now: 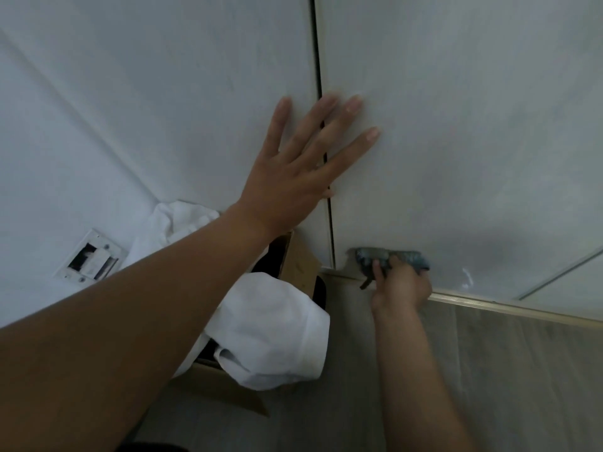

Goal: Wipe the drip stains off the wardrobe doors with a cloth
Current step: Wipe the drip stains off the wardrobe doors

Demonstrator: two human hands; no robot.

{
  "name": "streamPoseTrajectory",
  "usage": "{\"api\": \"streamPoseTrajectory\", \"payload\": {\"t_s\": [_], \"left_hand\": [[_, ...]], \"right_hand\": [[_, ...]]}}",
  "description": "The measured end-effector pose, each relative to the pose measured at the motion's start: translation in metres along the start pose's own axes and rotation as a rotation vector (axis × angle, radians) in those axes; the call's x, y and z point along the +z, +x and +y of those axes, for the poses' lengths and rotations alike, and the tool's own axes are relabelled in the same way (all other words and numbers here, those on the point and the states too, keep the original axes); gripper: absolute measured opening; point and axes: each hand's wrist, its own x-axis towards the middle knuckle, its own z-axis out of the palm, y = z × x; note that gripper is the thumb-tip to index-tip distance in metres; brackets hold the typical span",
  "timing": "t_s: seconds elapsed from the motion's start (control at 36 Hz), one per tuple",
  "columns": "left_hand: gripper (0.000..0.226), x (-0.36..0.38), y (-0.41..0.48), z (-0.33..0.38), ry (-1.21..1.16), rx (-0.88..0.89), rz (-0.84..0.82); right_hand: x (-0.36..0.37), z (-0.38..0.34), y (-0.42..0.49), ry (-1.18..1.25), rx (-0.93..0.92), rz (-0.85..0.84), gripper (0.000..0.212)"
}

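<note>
My forearms (146,305) are bare from the wrists to the picture's edge. My left hand (293,177) has long, slim fingers with short, plain nails. My right hand (401,285) looks smaller, and its thumbnail is short too.

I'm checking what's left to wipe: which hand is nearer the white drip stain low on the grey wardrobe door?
Right. The right hand, gripping a blue-grey cloth, is just left of the white drip stain; the left hand lies flat higher up, across the door seam.
</note>
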Motion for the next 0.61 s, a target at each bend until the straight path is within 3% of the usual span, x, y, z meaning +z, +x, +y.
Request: {"api": "streamPoseTrajectory", "payload": {"t_s": [0.14,0.19,0.22,0.25,0.28,0.33,0.44,0.53,0.61], "left_hand": [[0.094,0.001,-0.002,0.0,-0.041,0.003,-0.029],[0.095,0.0,-0.002,-0.002,-0.034,0.005,-0.034],[0.094,0.001,-0.001,-0.002,-0.026,0.002,-0.024],[0.093,0.001,-0.002,-0.002,-0.025,0.001,-0.015],[0.093,0.002,-0.003,-0.001,-0.031,0.002,-0.014],[0.094,0.005,-0.003,-0.002,-0.032,0.011,-0.013],[0.093,0.004,-0.003,0.001,-0.046,-0.012,0.011],[0.094,0.003,-0.001,-0.001,-0.052,-0.013,0.004],[0.09,0.001,-0.002,0.0,-0.057,-0.017,0.0]], "right_hand": [[-0.004,0.011,0.009,0.058,-0.079,0.073,0.028],[-0.016,0.021,0.016,0.027,0.157,0.123,0.019],[-0.023,0.02,0.02,-0.162,0.253,0.162,0.019],[-0.026,0.02,0.025,-0.421,0.261,0.177,0.02],[-0.027,0.021,0.03,-0.501,0.219,0.193,0.018],[-0.023,0.02,0.033,-0.263,0.198,0.233,0.008],[0.002,0.026,-0.011,-0.028,0.041,0.023,0.024],[0.031,0.029,-0.044,-0.069,0.011,-0.144,0.021],[0.045,0.035,-0.054,-0.1,0.008,-0.125,0.02]]}}
